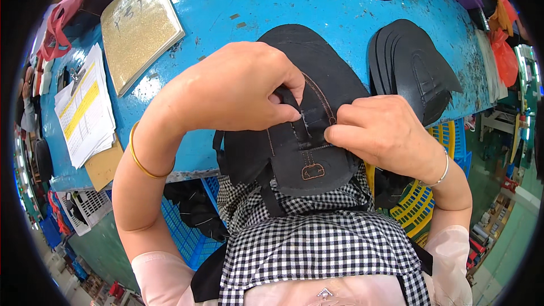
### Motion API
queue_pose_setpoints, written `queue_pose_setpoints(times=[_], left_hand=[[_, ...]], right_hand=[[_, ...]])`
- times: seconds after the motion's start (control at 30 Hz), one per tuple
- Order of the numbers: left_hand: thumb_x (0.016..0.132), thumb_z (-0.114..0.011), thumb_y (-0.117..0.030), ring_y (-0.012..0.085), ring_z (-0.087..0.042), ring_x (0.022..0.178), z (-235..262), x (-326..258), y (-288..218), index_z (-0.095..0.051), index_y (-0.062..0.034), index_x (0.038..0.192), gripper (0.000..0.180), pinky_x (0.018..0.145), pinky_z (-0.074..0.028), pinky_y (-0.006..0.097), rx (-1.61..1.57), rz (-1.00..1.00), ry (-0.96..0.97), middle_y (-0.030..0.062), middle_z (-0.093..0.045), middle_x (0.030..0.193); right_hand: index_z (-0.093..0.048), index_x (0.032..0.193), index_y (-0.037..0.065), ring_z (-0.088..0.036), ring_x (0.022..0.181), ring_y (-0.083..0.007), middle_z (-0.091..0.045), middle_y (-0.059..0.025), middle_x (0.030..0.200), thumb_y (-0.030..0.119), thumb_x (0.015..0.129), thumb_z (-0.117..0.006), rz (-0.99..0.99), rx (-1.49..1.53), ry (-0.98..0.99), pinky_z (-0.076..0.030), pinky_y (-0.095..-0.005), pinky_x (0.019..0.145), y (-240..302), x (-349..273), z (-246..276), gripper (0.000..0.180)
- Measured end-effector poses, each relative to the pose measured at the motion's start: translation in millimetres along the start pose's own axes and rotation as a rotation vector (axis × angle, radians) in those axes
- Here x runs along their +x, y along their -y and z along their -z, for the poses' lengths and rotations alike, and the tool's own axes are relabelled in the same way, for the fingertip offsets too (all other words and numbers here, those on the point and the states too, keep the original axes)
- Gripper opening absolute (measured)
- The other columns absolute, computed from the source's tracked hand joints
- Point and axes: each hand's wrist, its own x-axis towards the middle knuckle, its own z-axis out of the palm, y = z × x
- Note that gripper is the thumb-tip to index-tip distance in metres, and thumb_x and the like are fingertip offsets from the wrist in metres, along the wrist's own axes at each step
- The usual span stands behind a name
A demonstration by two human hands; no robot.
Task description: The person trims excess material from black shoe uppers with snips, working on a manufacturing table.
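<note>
A flat black shoe upper (313, 173) with brown stitching lies at the table's front edge, its near end hanging over toward my apron. A small stitched outline marks its tongue-like flap. My left hand (241, 88) arches over it from the left, thumb and fingers closed on a folded black edge near the middle opening. Frayed, pale bits show beside that thumb. From the right, my right hand (385, 130) pinches the upper next to a curved brown seam. Its curled fingers hide what exactly lies between them. Other black material (294, 37) spreads out under and beyond the upper.
On the blue table (226, 5), a stack of black uppers (416, 71) sits to the right. A gold-covered notebook (139, 28) and papers (85, 110) lie left. A yellow basket (416, 209) and a blue basket (181, 226) stand below the edge.
</note>
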Motion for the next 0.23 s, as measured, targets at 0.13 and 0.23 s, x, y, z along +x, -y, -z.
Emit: queue_pose_setpoints(times=[0.13, 0.23], left_hand=[[0.072, -0.072, -0.018, 0.0273, -0.06, 0.062, -0.4, 1.4, 0.6, -0.066, -0.0028, 0.081, 0.019, 0.058, -0.046, 0.034, 0.038, -0.039, -0.006, 0.0125, -0.061, 0.068], [0.074, -0.069, -0.019, 0.0265, -0.06, 0.064, 3.5, 4.8, -2.4, -0.067, -0.0027, 0.084, 0.019, 0.061, -0.047, 0.034, 0.096, -0.01, 0.039, 0.0125, -0.063, 0.07]], right_hand=[[-0.053, 0.082, 0.013, -0.058, 0.062, -0.0184, -0.049, -0.0007, 0.066, 0.012, 0.074, -0.065, 0.075, 0.22, 0.031, -0.045, -0.0315, 0.047, -5.9, 0.9, 2.1, 0.015], [-0.053, 0.082, 0.013, -0.059, 0.064, -0.0188, -0.052, 0.0009, 0.067, 0.013, 0.074, -0.066, -0.018, 0.069, -0.049, -0.047, -0.0311, 0.049, -7.4, 3.0, 0.0, 0.015]])
